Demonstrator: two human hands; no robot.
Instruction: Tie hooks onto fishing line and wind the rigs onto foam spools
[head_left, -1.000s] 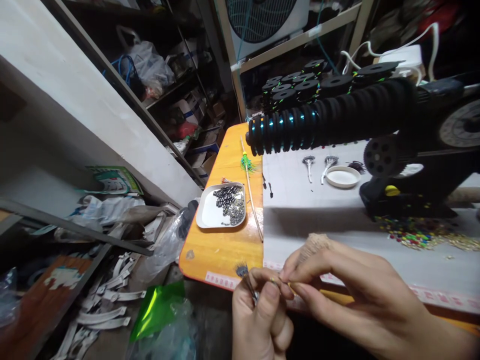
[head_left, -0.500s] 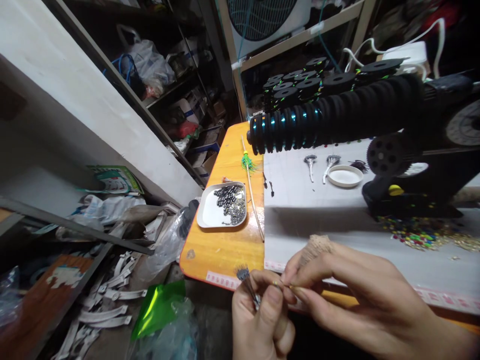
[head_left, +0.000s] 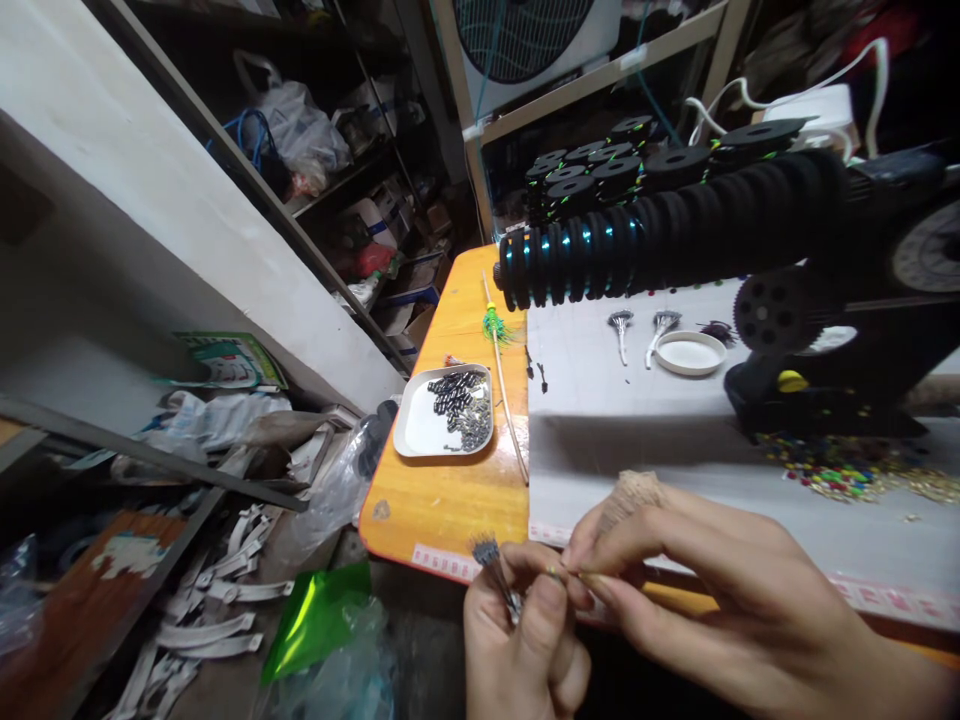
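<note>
My left hand (head_left: 525,640) is closed at the table's front edge, with a bundle of thin grey-tipped pieces (head_left: 487,560) sticking up from its fist. Between its thumb and forefinger is a tiny yellowish piece (head_left: 555,572), partly hidden by the fingers. My right hand (head_left: 697,580) touches the left fingertips, its thumb and forefinger pinched on the same tiny piece. Tape wraps one right finger. To the left, a white tray (head_left: 412,430) holds black and grey small parts (head_left: 461,400).
A black machine with a ribbed roller (head_left: 675,240) spans the right. Beneath it lie a round white dish (head_left: 690,353), two grey-tipped bundles (head_left: 621,325) and colored beads (head_left: 840,475). A thin stick (head_left: 506,400) with green strands lies right of the tray.
The fingertips have shifted very slightly around the tiny piece. Both hands otherwise keep their place and their grip.
</note>
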